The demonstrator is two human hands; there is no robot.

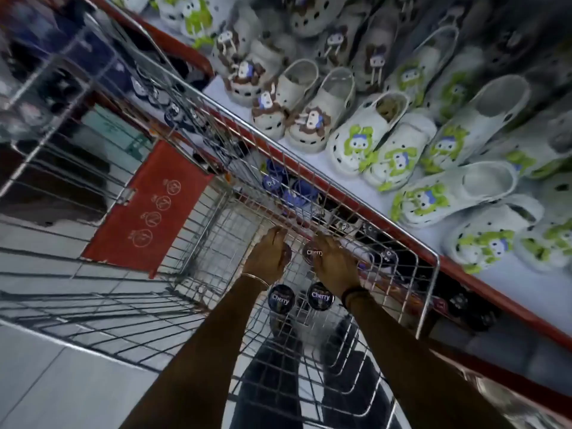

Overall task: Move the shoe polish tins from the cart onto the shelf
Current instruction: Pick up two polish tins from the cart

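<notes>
Left hand (268, 253): down inside the cart, fingers curled over a dark round tin (287, 253) that shows only at its right edge; whether gripped or just covered, cannot tell.
Left wrist: thin gold bangle (254, 278).
Right hand (332, 261): also inside the cart, fingers bent around a round tin marked "Cherry" (312, 252), touching its right side and top; grip looks partly closed.
Right wrist: dark band (353, 294).
Loose tins: two more "Cherry" tins lying flat on the cart floor, one (281, 298) under the left wrist, one (320, 296) between the forearms, close together but apart.
Further tin: a dark round one (388, 257) just beyond the right hand, near the cart's right wall; label too blurred to read.
Cart (428, 292): wire mesh, silver, pulled up alongside the shelf, with a red flap (148, 209) at its far end.
Shelf (526, 280): pale surface with a red front edge, to the right of the cart.
On the shelf: rows of white clogs (356, 140) with green and brown charms.
Lower level: dark and blue round things (291, 190) seen through the cart wire, too blurred to name.
Floor (46, 376): pale tiles.
</notes>
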